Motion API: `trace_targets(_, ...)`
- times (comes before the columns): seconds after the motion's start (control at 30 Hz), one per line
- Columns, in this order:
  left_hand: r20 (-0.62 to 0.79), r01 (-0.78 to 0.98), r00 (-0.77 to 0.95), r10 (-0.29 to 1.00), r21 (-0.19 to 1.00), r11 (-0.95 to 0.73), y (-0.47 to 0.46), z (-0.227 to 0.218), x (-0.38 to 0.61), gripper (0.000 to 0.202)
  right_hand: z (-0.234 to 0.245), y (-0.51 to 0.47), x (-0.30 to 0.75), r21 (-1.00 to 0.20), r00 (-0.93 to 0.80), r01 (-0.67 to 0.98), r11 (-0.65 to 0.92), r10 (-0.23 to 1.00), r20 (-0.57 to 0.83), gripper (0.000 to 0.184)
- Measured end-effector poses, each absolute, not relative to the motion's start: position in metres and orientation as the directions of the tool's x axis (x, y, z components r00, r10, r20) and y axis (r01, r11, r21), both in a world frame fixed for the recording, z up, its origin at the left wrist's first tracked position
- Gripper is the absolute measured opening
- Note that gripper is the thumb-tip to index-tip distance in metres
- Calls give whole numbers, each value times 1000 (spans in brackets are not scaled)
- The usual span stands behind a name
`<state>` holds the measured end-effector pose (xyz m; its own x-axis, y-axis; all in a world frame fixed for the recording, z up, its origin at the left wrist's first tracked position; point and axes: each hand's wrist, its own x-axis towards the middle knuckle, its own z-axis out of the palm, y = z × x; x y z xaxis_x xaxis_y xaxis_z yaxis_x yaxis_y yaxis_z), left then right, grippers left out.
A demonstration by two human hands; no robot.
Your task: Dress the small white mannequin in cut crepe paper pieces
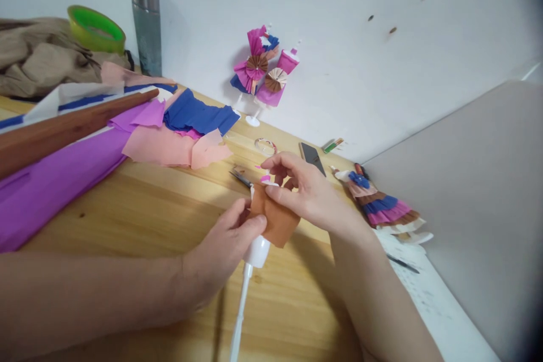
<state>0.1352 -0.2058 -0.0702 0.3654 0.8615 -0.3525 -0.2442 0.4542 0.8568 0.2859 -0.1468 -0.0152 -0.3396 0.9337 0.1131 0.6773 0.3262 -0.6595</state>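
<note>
In the middle of the head view, a piece of brown crepe paper (280,220) lies around the body of a small white dress form (257,251). The form is tilted, its thin white stem running down toward me. My left hand (224,243) grips the form and the paper from the left, thumb pressed on the paper. With the thumb on its upper edge, my right hand (303,186) holds the paper from the right, the other fingers curled near the form's white and pink top. The dark tips of a tool, perhaps scissors (241,177), point out just behind the hands.
Crepe paper sheets, blue (199,113), peach (161,147) and purple (63,198), cover the left. Near the wall stand a flask (146,28), a green tape roll (97,31) and two dressed forms (254,65). A phone (313,157) and another dressed form (382,198) are right.
</note>
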Motion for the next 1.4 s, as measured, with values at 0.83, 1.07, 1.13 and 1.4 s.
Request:
trace_targets(0.83,-297,-269,389,872,869,416,-202,-81,138,22,-32,-133,292,-964,-471,259,-52,865,-173,81)
trace_targets(1.07,-173,-506,475,863,748,429,-195,-93,139,40,-31,-131,298,-959,-404,277,-63,898,-176,77)
trace_targets(1.13,-195,-464,471,860,775,429,-194,-91,138,35,-32,-131,298,-962,-442,271,-43,882,-164,74)
trace_targets(1.4,-285,-343,439,852,823,452,-190,-82,136,13,-34,-131,295,-947,-490,321,-5,855,-170,68)
